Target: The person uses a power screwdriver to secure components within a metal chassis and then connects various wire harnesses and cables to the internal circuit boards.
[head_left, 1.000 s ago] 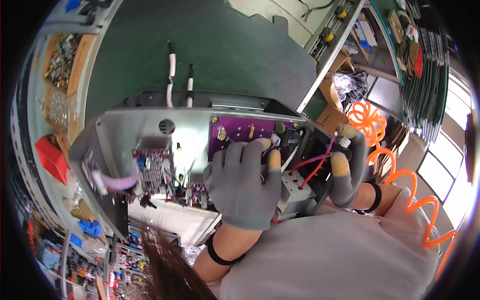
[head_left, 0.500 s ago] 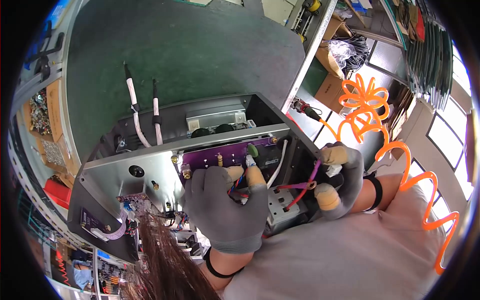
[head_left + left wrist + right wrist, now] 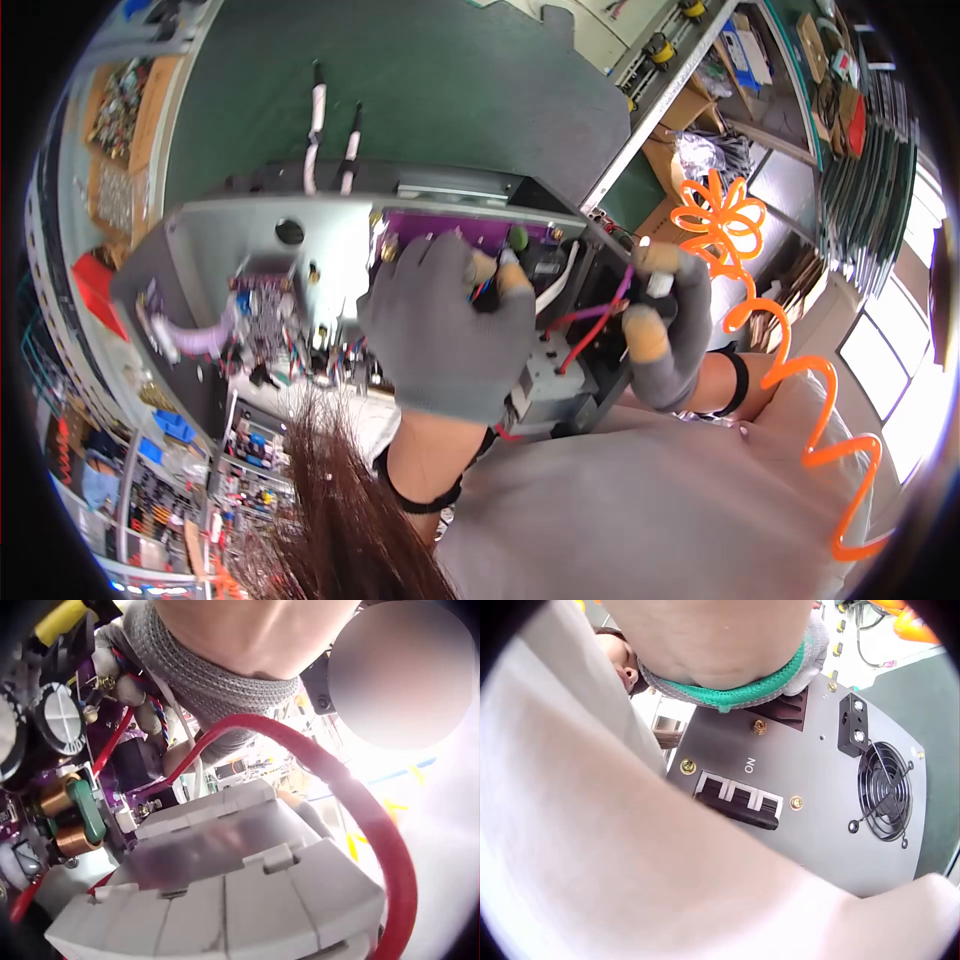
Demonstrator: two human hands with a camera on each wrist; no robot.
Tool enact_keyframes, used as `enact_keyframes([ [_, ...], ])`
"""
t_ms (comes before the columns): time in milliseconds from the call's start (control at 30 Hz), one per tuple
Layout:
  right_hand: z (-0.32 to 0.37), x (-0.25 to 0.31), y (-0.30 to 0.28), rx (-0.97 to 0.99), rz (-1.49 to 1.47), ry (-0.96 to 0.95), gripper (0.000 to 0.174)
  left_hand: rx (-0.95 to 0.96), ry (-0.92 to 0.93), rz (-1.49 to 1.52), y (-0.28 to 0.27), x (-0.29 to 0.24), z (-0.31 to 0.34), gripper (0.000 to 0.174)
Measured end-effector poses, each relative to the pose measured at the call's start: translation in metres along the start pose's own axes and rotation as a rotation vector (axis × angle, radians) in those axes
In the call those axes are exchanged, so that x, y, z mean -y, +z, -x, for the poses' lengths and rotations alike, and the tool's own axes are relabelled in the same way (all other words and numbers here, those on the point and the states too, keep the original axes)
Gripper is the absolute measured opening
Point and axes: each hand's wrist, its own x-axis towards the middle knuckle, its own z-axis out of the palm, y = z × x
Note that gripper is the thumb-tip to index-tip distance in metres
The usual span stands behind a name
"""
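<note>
An open metal chassis [image 3: 270, 300] stands on the green bench with a purple circuit board [image 3: 440, 228] inside. My gloved left hand [image 3: 440, 325] reaches over this board. Its thumb and index finger pinch a twisted bundle of blue, red and white wires [image 3: 160, 720], mostly covered by the hand. My right hand [image 3: 672, 325] is at the chassis's right side panel, fingers curled and tips apart. Red wires [image 3: 592, 340] with a purple sleeve rise from a grey circuit breaker [image 3: 555, 388] up to these fingertips. A small white piece [image 3: 660, 283] shows between them; I cannot tell what the hand grips.
Two white-sleeved cables [image 3: 316, 130] stick out behind the chassis. An orange coiled hose [image 3: 830, 410] hangs at the right. Boxes of small parts [image 3: 122, 110] line the left. The outer panel carries a black breaker lever [image 3: 739, 806] and a fan [image 3: 885, 791].
The head view swings, so the chassis shifts and tilts in the picture, then swings back. The left hand stays at the purple board, the right at the side panel by the red wires.
</note>
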Motion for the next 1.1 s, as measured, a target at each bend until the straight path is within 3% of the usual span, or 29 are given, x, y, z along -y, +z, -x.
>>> enact_keyframes([
  [100, -0.002, 0.006, 0.002, 0.037, 0.012, -0.013, 0.034, -0.058, -0.016, -0.104, 0.001, -0.001, 0.003, 0.022],
  [300, -0.004, 0.008, 0.006, 0.042, 0.045, -0.100, 0.028, 0.033, -0.132, -0.099, -0.002, -0.004, 0.003, 0.021],
  [367, 0.001, 0.020, 0.006, 0.044, 0.182, -0.203, 0.029, 0.126, -0.164, -0.123, -0.009, -0.009, 0.010, 0.018],
  [433, 0.008, 0.037, 0.004, 0.000, 0.337, -0.305, 0.029, 0.049, -0.080, -0.127, -0.017, -0.003, 0.031, 0.017],
  [500, 0.020, 0.039, -0.016, 0.085, 0.309, -0.416, 0.029, -0.482, 0.296, -0.164, -0.025, 0.003, 0.061, 0.017],
  [567, 0.035, 0.050, -0.017, 0.171, 0.440, -0.612, 0.026, -0.503, 0.340, -0.182, -0.041, 0.006, 0.096, 0.019],
  [633, 0.052, 0.051, -0.006, 0.293, 0.461, -0.814, 0.022, -0.122, 0.298, 0.487, -0.048, 0.015, 0.126, 0.023],
  [667, 0.062, 0.053, -0.003, 0.376, 0.543, -0.820, 0.016, -0.131, 0.306, 0.479, -0.049, 0.018, 0.140, 0.023],
  [733, 0.073, 0.035, 0.010, 0.441, 0.558, -0.882, 0.014, 0.122, 0.113, 0.887, -0.047, 0.024, 0.165, 0.022],
  [833, 0.089, 0.031, 0.027, 0.477, 0.582, -0.920, 0.019, 0.115, 0.002, 1.134, -0.026, 0.051, 0.186, 0.022],
  [900, 0.096, 0.033, 0.034, 0.501, 0.562, -0.890, 0.022, 0.053, 0.036, 1.072, -0.028, 0.057, 0.196, 0.020],
  [1000, 0.104, 0.034, 0.042, 0.582, 0.706, -0.940, 0.030, 0.194, -0.133, 1.101, -0.019, 0.076, 0.206, 0.023],
  [1067, 0.106, 0.035, 0.049, 0.624, 0.761, -1.159, 0.036, 0.326, -0.397, 1.467, -0.006, 0.089, 0.207, 0.027],
  [1100, 0.106, 0.036, 0.051, 0.630, 0.767, -1.166, 0.036, 0.320, -0.392, 1.476, -0.007, 0.091, 0.209, 0.027],
])
